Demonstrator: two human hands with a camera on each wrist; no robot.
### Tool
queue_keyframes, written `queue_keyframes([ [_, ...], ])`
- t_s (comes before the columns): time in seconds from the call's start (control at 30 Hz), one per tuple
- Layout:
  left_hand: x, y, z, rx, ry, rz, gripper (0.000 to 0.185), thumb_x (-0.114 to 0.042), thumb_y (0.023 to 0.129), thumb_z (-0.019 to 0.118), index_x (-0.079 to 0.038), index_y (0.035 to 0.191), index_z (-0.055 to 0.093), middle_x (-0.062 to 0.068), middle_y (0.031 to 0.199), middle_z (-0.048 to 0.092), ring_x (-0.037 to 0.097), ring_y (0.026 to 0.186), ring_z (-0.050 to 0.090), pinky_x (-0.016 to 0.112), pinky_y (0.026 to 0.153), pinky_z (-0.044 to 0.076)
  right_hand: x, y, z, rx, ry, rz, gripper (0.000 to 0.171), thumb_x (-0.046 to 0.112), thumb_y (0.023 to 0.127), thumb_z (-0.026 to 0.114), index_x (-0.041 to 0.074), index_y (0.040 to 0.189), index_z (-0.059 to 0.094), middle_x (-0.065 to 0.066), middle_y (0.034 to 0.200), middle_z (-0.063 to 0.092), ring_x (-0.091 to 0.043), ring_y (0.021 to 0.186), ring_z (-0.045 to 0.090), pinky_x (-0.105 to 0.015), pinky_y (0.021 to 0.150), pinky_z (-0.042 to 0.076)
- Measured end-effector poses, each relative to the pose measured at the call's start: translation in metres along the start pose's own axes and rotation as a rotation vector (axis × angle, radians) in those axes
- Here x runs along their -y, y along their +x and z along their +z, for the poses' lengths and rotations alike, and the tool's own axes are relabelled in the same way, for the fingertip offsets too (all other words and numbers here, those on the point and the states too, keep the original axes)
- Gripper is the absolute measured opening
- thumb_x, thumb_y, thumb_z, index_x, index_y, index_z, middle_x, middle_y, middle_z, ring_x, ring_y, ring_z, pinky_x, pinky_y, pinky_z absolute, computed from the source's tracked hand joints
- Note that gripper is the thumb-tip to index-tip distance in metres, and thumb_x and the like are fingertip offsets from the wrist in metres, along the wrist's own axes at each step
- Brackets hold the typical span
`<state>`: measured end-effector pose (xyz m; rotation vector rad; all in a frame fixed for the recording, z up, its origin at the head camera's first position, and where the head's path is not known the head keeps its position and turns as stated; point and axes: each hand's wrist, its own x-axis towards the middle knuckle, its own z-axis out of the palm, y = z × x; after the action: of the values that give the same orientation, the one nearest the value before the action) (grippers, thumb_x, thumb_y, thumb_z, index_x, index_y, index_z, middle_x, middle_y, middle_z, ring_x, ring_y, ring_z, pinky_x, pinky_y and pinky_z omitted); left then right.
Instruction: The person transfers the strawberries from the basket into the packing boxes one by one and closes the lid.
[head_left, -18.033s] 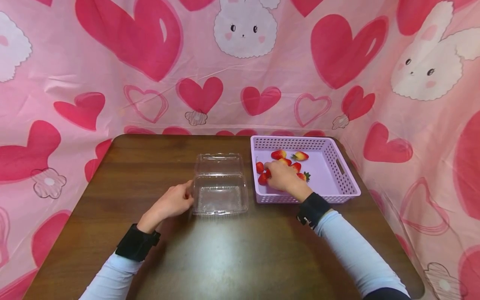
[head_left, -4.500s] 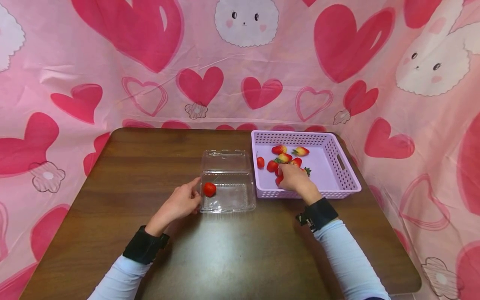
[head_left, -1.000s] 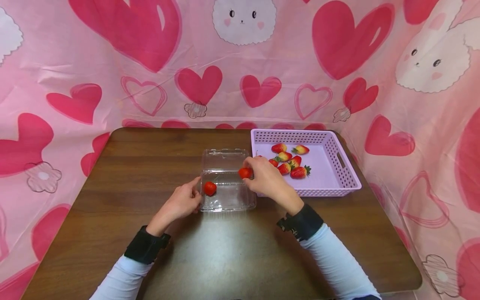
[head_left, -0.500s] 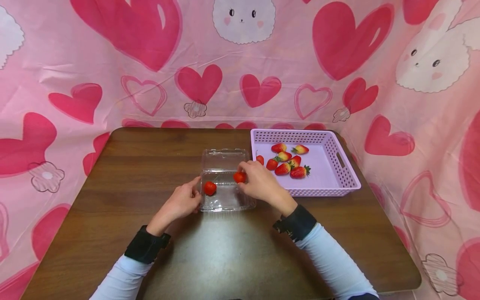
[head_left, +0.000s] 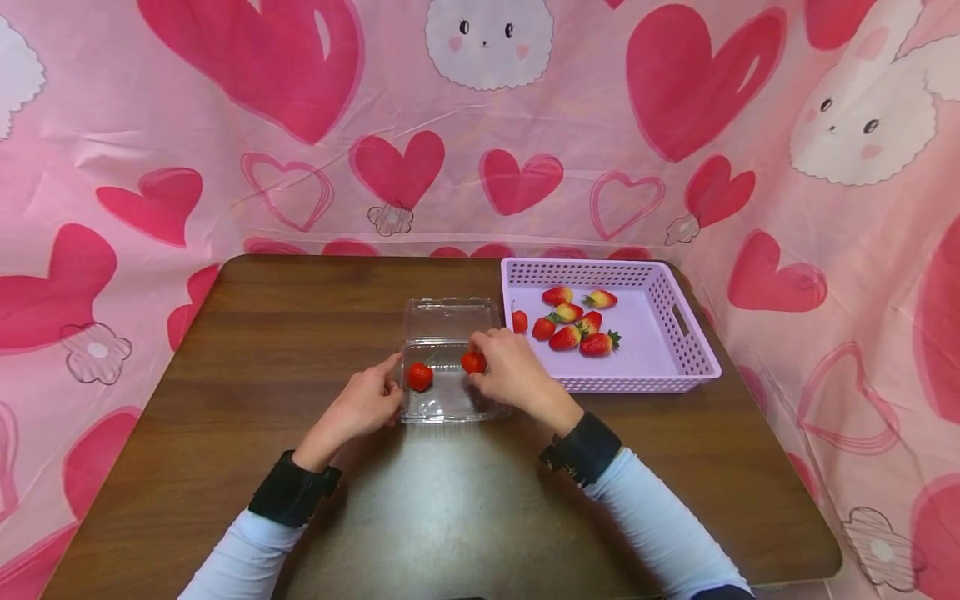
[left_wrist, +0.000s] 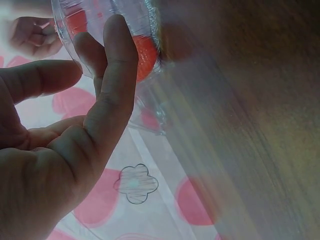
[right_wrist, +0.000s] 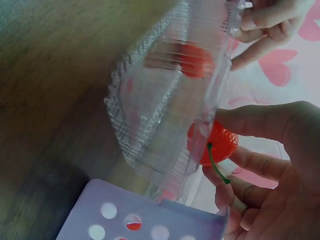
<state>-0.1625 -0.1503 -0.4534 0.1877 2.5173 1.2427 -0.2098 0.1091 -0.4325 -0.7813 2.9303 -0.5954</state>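
Observation:
My right hand point(head_left: 513, 371) pinches a red cherry point(right_wrist: 224, 142) with a thin green stem and a dimpled skin. The cherry is low at the right side of a clear plastic clamshell box point(head_left: 456, 406), whose lid point(head_left: 450, 317) lies folded back. Another red cherry point(head_left: 420, 377) rests in the box at its left end. My left hand point(head_left: 362, 400) is at the box's left wall, index finger extended against it. In the left wrist view, the thumb point(left_wrist: 47, 80) stands apart from that finger.
Right of the box, a lilac perforated basket point(head_left: 645, 385) holds several red-and-yellow strawberries point(head_left: 597, 345) and a stemmed red cherry point(head_left: 520, 322) near its left wall. Both stand on a brown wooden table point(head_left: 315, 308). A pink heart-patterned cloth point(head_left: 450, 108) hangs behind.
Over the last second my right hand has carried its cherry left and lower into the box. Eighteen seconds ago the box held nothing; the other cherry was inside 4.5 seconds ago. My left hand stays put lately.

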Motion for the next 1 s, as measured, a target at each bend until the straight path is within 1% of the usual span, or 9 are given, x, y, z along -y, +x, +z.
queue_keyframes([
  [0.13,0.0,0.0,0.0,0.004,0.001,0.001,0.07,-0.003,0.101,0.06,0.004,0.163,0.029,0.01,0.08,0.059,0.024,0.062,0.058,0.033,0.059,0.05,0.004,0.001,0.005,0.008,-0.029,0.002,0.039,0.021,0.086,0.087,0.007,0.118,0.071,-0.01,0.102,0.071,-0.026,0.095,0.061,-0.043,0.085,0.046],
  [0.23,0.0,0.0,0.0,0.007,0.001,0.003,0.07,-0.003,0.101,0.06,0.005,0.163,0.028,0.01,0.08,0.059,0.024,0.062,0.058,0.032,0.058,0.05,0.007,0.001,0.008,0.022,-0.036,0.017,0.04,0.021,0.086,0.087,0.007,0.12,0.071,-0.01,0.104,0.072,-0.027,0.097,0.061,-0.043,0.085,0.044],
  [0.37,0.0,0.0,0.001,0.005,-0.001,0.004,0.07,-0.003,0.101,0.06,0.004,0.163,0.029,0.01,0.08,0.06,0.024,0.062,0.059,0.032,0.058,0.049,0.009,0.002,0.014,0.032,-0.075,0.023,0.04,0.022,0.087,0.086,0.007,0.121,0.071,-0.01,0.106,0.072,-0.027,0.1,0.06,-0.043,0.084,0.041],
  [0.53,0.0,0.0,0.0,0.005,0.0,0.016,0.069,-0.002,0.101,0.059,0.005,0.163,0.029,0.01,0.08,0.06,0.023,0.062,0.059,0.032,0.058,0.049,0.011,0.003,0.02,0.032,-0.119,0.005,0.038,0.023,0.086,0.086,0.008,0.118,0.073,-0.007,0.099,0.072,-0.026,0.098,0.061,-0.042,0.082,0.039],
  [0.6,0.0,0.0,0.0,0.005,-0.001,0.02,0.069,-0.002,0.101,0.059,0.005,0.163,0.029,0.01,0.079,0.06,0.023,0.061,0.058,0.032,0.057,0.049,0.012,0.004,0.022,0.029,-0.126,-0.004,0.036,0.022,0.086,0.087,0.008,0.116,0.073,-0.007,0.096,0.071,-0.026,0.097,0.061,-0.042,0.081,0.038],
  [0.87,0.002,0.001,0.001,0.006,-0.002,0.019,0.069,-0.002,0.101,0.058,0.004,0.163,0.029,0.01,0.079,0.059,0.023,0.061,0.058,0.033,0.057,0.048,0.008,0.008,0.029,0.037,-0.183,-0.035,0.036,0.026,0.086,0.087,0.009,0.116,0.075,-0.008,0.099,0.074,-0.029,0.1,0.062,-0.041,0.081,0.04],
  [1.0,0.001,0.0,0.0,0.009,0.0,0.013,0.07,-0.002,0.101,0.059,0.004,0.163,0.029,0.01,0.079,0.059,0.024,0.061,0.058,0.033,0.057,0.048,0.008,0.009,0.032,0.03,-0.186,-0.034,0.036,0.027,0.086,0.087,0.009,0.115,0.075,-0.008,0.099,0.075,-0.029,0.098,0.061,-0.041,0.081,0.039],
])
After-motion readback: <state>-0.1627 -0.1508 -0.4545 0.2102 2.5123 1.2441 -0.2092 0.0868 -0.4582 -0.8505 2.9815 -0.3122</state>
